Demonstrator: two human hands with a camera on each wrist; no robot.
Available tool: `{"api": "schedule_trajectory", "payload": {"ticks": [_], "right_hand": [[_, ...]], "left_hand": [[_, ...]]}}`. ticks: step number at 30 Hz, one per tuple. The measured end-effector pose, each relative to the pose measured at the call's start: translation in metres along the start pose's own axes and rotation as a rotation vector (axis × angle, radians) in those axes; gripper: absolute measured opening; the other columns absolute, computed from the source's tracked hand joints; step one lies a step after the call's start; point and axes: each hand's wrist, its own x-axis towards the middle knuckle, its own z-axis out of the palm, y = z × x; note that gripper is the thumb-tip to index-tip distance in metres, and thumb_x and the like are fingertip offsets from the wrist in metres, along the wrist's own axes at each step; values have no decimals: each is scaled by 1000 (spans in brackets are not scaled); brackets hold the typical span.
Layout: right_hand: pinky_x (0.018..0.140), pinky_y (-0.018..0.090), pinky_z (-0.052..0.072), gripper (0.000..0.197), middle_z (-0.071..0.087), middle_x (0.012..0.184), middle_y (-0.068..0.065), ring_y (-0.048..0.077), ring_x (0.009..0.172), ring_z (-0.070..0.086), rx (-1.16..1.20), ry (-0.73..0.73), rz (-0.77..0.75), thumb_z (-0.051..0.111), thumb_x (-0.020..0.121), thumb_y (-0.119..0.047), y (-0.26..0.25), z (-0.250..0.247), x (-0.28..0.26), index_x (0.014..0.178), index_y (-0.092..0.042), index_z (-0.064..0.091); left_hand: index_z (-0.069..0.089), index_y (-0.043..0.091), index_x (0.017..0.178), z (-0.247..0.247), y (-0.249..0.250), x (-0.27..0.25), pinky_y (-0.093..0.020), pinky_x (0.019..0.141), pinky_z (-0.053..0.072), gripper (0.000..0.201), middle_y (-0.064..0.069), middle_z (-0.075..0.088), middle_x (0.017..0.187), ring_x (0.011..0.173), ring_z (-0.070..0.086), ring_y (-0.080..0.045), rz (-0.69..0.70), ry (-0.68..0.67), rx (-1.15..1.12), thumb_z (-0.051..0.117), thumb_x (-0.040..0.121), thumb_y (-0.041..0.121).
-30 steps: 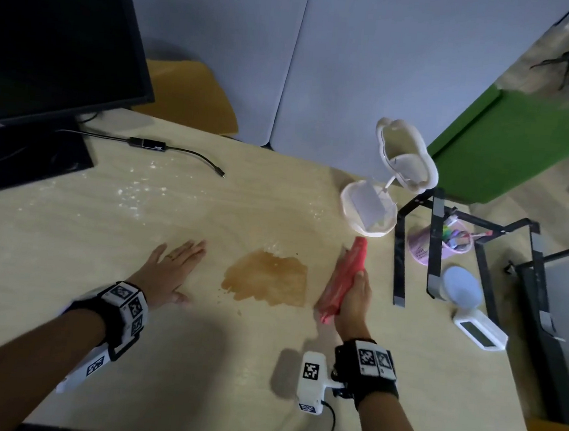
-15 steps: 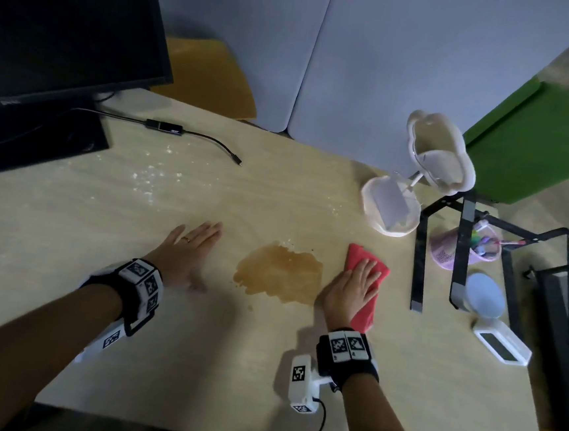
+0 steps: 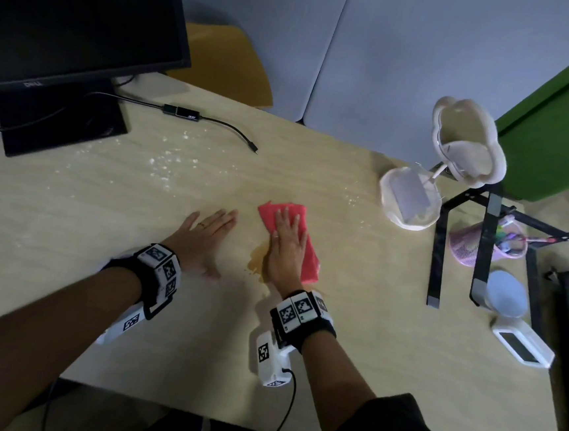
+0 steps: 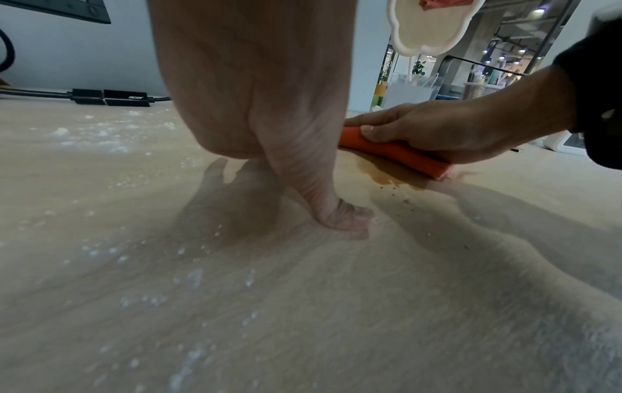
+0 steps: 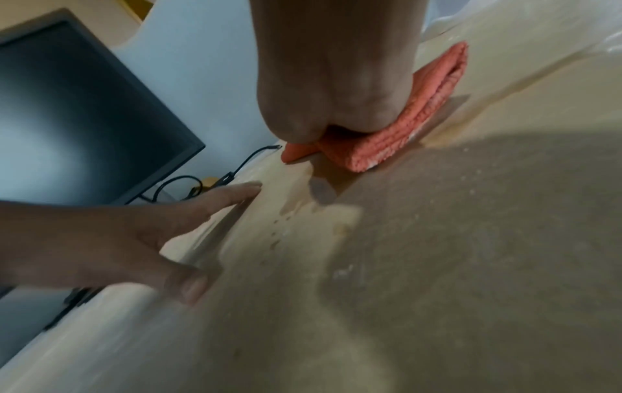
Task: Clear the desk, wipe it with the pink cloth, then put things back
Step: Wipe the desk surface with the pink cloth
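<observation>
The folded pink cloth [image 3: 310,255] [image 4: 397,154] [image 5: 414,127] lies flat on the wooden desk [image 3: 369,326], on top of a brown spill [image 3: 256,264] [image 4: 380,175]. My right hand [image 3: 286,243] [image 4: 431,130] presses down on the cloth with straight fingers. My left hand [image 3: 205,234] [image 5: 151,231] rests flat on the desk just left of the cloth, fingers stretched out, holding nothing. White crumbs [image 3: 170,167] [image 4: 101,135] are scattered over the desk's left part.
A black monitor [image 3: 69,24] with a cable and adapter [image 3: 188,114] stands at the back left. At the right are a white mirror lamp [image 3: 464,145], a white bowl [image 3: 408,202], a black laptop stand [image 3: 487,240], a pink pen cup [image 3: 469,245] and a small white clock [image 3: 523,342].
My right hand laid the cloth flat and slid it left over the brown spill, which is now mostly covered. The left hand has stayed flat on the desk.
</observation>
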Motion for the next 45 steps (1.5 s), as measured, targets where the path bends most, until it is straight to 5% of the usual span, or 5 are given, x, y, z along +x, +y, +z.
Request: {"api": "schedule_trajectory", "payload": {"ticks": [12, 17, 27, 37, 45], "right_hand": [[115, 34, -1, 41, 44, 145, -5, 7, 142, 17, 154, -328, -324, 40, 93, -13, 18, -3, -12, 130, -22, 54], [111, 28, 1, 41, 54, 136, 0, 9, 138, 27, 251, -418, -331, 44, 83, -11, 22, -10, -20, 118, -15, 64], [118, 48, -2, 34, 59, 120, 10, 12, 130, 39, 549, -578, -194, 45, 73, 3, 56, -36, -32, 97, 15, 66], [117, 42, -1, 41, 51, 136, -4, 14, 140, 29, 349, -259, -145, 44, 82, -8, 95, -62, -74, 118, -13, 64], [115, 43, -10, 56, 7, 158, -5, 11, 145, -4, 5, 124, 203, 35, 94, -20, 57, -23, -118, 148, -22, 20]], "left_hand": [[-14, 9, 150, 6, -2, 5, -50, 117, 8, 120, -1, -23, 158, 149, -11, -17, -1, -10, 108, 58, 73, 67], [-14, 8, 150, 3, 0, 4, -51, 117, 8, 119, -2, -23, 158, 148, -12, -18, -8, -30, 127, 59, 74, 65], [-14, 4, 149, 3, 3, 5, -53, 117, 9, 118, -7, -24, 157, 149, -10, -22, -17, -50, 167, 62, 76, 58], [-17, 3, 148, -1, 4, 3, -53, 117, 7, 117, -8, -26, 157, 148, -13, -24, -11, -104, 172, 62, 79, 56], [-16, 5, 149, 2, -3, 2, -54, 117, 2, 122, -6, -25, 157, 148, -14, -21, 41, -89, 27, 68, 74, 53]]}}
